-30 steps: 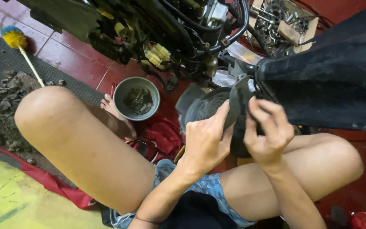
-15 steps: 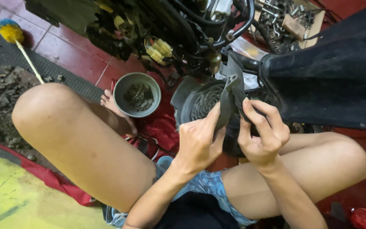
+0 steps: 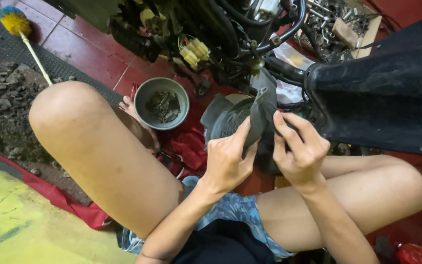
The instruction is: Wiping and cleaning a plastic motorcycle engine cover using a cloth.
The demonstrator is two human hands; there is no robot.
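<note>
A person sits on the red tiled floor [image 3: 94,63] with bare knees drawn up, both hands raised in front of a stripped motor vehicle frame. Between the hands stands a dark, floppy strip of black rubber [image 3: 261,115], hanging roughly upright just off the middle of the view toward 1 o'clock. The left hand [image 3: 228,159] sits at 7 o'clock of the strip; its thumb and forefinger reach up and pinch the strip's lower left edge, the remaining fingers [image 3: 217,146] curled loosely into the palm. The right hand [image 3: 301,151] sits at 4 o'clock of the strip; its forefinger and thumb pinch the strip's right edge, the other fingers bent and pressed together behind. So the strip runs up out of both pinches, its top end touching the black hoses of the frame at 12 o'clock.

Just behind the strip, at its 9 o'clock, is a round grey ribbed fan cover [image 3: 225,120]. Farther toward 9 o'clock a round grey metal bowl [image 3: 145,93] rests on the floor, holding small dark metal parts. Pale yellow plastic wire connectors [image 3: 196,50] hang from the frame at 11 o'clock. A wide black dusty seat panel [image 3: 382,93] fills the 3 o'clock side. At the far 10 o'clock corner lies a yellow-and-blue bristled brush on a pale stick [image 3: 18,24], beside a black rubber mat [image 3: 1,54] strewn with grey rubble.
</note>
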